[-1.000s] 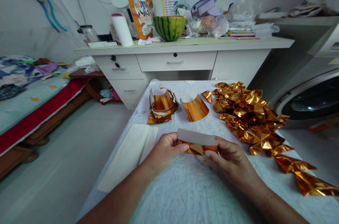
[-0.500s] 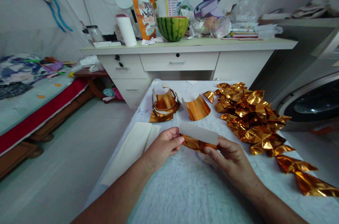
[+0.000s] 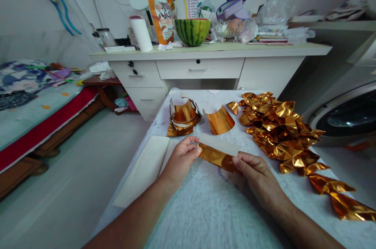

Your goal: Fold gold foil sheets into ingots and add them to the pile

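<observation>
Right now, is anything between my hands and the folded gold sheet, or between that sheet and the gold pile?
Nothing visible blocks your hands: the left hand and right hand grip the folded gold sheet at its ends. Toward the gold pile, your right fingers sit beside the path; no other obstacle shows.

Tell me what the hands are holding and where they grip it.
A partly folded gold foil sheet with a pale underside: the left hand pinches its left end, the right hand its right end.

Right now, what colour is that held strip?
The strip is shiny gold and off-white; see head view.
</observation>
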Action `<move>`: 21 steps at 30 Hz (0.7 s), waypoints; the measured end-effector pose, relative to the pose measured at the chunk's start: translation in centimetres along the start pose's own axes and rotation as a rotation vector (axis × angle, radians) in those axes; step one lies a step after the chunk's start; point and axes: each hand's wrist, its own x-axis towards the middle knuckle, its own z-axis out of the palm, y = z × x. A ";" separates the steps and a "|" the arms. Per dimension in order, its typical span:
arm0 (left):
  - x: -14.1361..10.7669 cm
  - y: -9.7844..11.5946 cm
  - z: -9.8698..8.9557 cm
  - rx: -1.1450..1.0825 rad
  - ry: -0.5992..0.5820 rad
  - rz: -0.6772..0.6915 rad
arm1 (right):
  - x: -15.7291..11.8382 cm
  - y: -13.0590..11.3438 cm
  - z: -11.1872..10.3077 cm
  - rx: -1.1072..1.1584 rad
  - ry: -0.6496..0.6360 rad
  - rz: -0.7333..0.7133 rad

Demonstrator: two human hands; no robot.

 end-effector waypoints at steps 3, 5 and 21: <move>0.0 0.2 0.2 -0.029 0.020 0.006 | 0.0 -0.2 0.0 -0.024 -0.015 -0.016; 0.0 0.2 0.3 -0.045 0.023 0.016 | 0.1 -0.5 0.1 -0.048 -0.027 -0.041; 0.1 -0.1 0.4 0.046 0.009 0.057 | 0.5 -0.3 -0.2 -0.061 0.003 0.008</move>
